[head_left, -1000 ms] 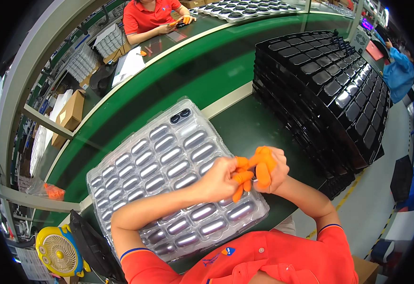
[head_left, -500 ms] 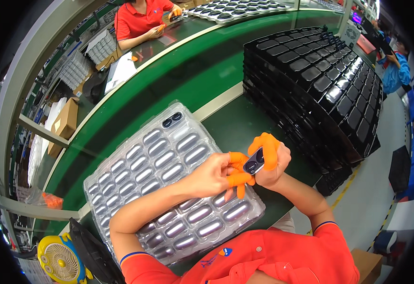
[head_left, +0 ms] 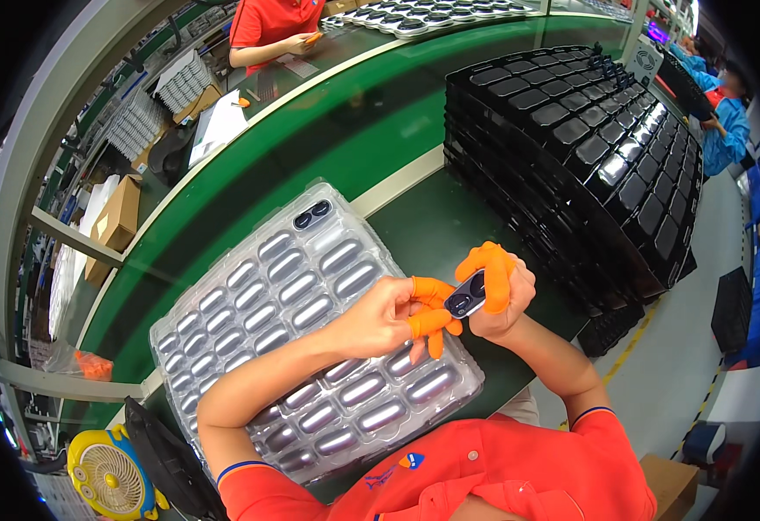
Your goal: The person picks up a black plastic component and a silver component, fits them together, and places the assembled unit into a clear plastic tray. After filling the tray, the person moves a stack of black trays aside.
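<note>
My right hand [head_left: 502, 291], with orange finger cots, grips a small oval camera lens cover [head_left: 465, 300] with dark round lens rings and a pale rim. My left hand [head_left: 402, 317] also wears orange finger cots, and its thumb and fingers close around the cover's lower left end. Beneath my left arm lies a clear plastic tray [head_left: 317, 247] with rows of shiny oval pockets. A similar dark lens cover [head_left: 312, 215] sits in the pocket at its far corner.
Black moulded trays [head_left: 571, 130] form a tall stack to the right. Beyond the green conveyor belt [head_left: 250, 191], a person in red [head_left: 276, 30] works beside white trays [head_left: 432, 16]. A yellow fan [head_left: 106, 473] stands at lower left. Someone in blue [head_left: 726, 130] carries a black tray at far right.
My left hand has shifted slightly left, still at the lens cover; my right hand barely moves. Across the belt, the co-worker's hands have changed position. The person in blue has raised a black tray.
</note>
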The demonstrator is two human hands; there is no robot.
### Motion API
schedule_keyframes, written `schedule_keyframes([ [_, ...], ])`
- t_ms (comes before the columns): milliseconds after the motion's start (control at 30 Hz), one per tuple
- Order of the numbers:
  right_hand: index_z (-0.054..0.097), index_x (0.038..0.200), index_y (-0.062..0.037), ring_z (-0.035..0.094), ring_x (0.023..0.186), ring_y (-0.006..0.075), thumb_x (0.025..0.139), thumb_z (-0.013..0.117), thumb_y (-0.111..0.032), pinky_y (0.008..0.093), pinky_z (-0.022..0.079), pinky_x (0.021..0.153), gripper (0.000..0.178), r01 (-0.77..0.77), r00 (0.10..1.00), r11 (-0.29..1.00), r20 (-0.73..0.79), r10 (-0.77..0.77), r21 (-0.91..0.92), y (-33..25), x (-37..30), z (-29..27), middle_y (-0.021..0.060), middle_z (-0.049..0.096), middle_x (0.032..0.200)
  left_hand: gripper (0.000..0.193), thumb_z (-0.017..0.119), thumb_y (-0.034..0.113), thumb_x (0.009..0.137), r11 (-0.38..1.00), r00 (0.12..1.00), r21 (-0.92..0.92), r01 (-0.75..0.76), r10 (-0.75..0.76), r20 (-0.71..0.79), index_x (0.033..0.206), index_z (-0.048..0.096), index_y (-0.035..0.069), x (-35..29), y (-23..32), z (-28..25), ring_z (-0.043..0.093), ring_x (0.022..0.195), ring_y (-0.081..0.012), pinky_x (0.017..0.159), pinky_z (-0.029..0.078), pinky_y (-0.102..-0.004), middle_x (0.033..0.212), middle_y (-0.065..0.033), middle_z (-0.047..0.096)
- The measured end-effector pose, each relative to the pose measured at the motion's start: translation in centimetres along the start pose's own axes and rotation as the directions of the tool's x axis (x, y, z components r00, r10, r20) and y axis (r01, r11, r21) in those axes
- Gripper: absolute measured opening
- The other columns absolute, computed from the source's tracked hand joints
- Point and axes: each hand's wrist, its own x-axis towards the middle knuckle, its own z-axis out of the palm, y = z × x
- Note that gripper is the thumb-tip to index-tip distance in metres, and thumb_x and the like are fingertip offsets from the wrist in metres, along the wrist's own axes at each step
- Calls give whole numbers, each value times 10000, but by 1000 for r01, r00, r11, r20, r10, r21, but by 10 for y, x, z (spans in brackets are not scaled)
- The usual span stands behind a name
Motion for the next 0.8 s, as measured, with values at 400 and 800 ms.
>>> schedule_keyframes([
  [400,562,908,8,516,615,123,934,426,-313,242,414,588,349,-529,847,688,271,457,496,-14,4,11,65,577,739,174,550,123,892,993,978,83,80,-62,-202,878,575,-49,0,5,1,528,447,-92,408,402,-225,627,-74,607],
  [800,541,755,37,496,503,141,968,347,-376,315,391,467,503,-866,410,496,656,634,63,-16,15,-1,66,488,538,151,655,25,774,543,794,806,-237,586,-161,893,587,-37,2,2,-9,573,509,-137,444,432,-264,681,-86,580],
])
